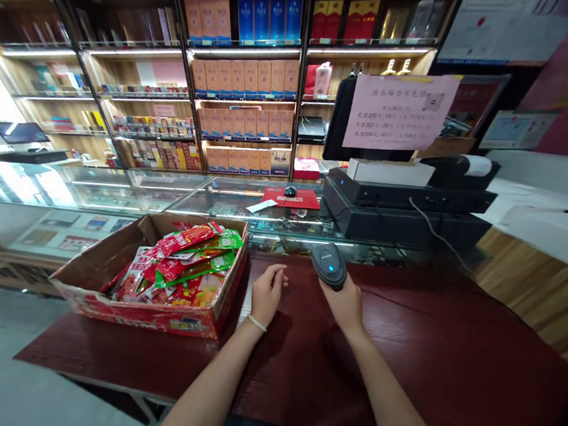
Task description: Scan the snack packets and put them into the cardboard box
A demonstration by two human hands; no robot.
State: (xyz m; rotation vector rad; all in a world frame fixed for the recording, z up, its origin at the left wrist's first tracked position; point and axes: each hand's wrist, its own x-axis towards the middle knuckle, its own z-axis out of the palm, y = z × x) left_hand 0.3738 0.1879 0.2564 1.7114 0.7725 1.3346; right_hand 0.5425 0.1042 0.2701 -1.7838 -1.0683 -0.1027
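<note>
In my right hand (343, 304) is a black handheld barcode scanner (328, 263) with a small blue light on top, held above the dark red wooden table (426, 347). My fingers wrap its handle, which is mostly hidden. My left hand (267, 293), with a pale band at the wrist, rests at the table beside a cardboard box. Its fingers are loosely bent and a little apart, and nothing shows in them. To its left stands that open red box (143, 317), holding several red and green snack packets (191, 239) in a loose heap.
Behind the table runs a glass display counter (115, 190), with a mouse (290, 191) on a red mat (308, 200). A monitor carrying a pink paper sign (399, 113) stands above a black cash drawer (404, 221). A cable (433, 227) hangs there. Shelves of boxed goods (246, 79) line the wall.
</note>
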